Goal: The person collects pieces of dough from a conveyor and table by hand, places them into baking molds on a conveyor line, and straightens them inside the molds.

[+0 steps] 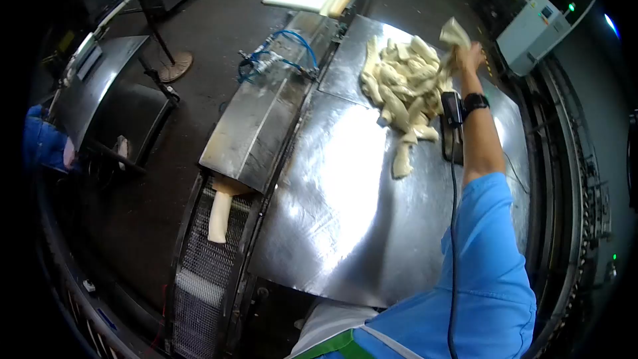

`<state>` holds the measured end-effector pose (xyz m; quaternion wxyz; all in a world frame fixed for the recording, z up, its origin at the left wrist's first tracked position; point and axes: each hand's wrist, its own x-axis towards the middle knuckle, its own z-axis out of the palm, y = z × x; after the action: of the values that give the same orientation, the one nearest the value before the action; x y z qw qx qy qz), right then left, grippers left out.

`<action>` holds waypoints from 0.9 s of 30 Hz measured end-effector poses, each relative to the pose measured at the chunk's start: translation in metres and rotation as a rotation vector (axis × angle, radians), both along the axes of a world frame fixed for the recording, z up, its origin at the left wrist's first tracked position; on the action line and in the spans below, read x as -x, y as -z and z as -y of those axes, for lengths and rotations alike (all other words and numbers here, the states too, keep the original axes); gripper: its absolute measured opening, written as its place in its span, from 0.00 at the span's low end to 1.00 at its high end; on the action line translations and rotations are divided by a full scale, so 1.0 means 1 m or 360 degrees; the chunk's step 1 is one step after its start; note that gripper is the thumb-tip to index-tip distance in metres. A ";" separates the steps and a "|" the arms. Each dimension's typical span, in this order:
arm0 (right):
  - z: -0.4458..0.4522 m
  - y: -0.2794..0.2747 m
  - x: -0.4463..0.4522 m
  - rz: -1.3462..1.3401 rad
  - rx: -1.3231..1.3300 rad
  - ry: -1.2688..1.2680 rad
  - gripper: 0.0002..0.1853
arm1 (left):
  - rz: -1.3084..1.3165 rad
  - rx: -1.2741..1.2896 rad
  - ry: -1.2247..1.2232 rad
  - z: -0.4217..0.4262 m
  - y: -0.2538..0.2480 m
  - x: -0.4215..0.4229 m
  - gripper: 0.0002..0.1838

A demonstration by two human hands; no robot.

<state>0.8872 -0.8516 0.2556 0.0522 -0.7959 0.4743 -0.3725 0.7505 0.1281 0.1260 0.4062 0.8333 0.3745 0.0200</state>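
Note:
My right hand (pixel 470 58) is closed round a pale strip of dough (pixel 454 32) at the far right side of a dough pile. The strip's upper end sticks up above my fingers, and its lower part hangs toward the pile. Several pale, limp dough pieces (pixel 397 80) lie heaped on the far part of the steel table (pixel 332 226). One dough piece (pixel 402 159) lies at the near edge of the heap. My left hand is out of view.
Left of the table runs a mesh conveyor (pixel 203 266) carrying a dough strip (pixel 220 216), partly under a metal cover (pixel 256 119) with blue hoses (pixel 296 34). A black cable (pixel 454 239) runs along my right arm. A white cabinet (pixel 531 33) stands at the far right.

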 end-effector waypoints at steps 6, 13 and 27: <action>0.048 0.142 0.018 -0.1033 0.0052 -0.0498 0.33 | 0.0183 -0.0166 0.0309 -0.038 0.017 0.027 0.19; 0.037 0.118 0.045 -0.1395 0.0275 -0.0398 0.32 | 0.0301 -0.0817 0.1346 0.136 0.078 -0.090 0.25; -0.449 0.154 -0.014 -0.1045 -0.0470 -0.2927 0.20 | 0.0027 0.1261 0.0498 0.235 0.034 -0.127 0.15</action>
<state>0.9013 -0.4025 0.1018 0.2859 -0.9039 -0.2964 0.1153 0.8779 -0.1067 0.0921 0.6962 0.6595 0.2188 -0.1805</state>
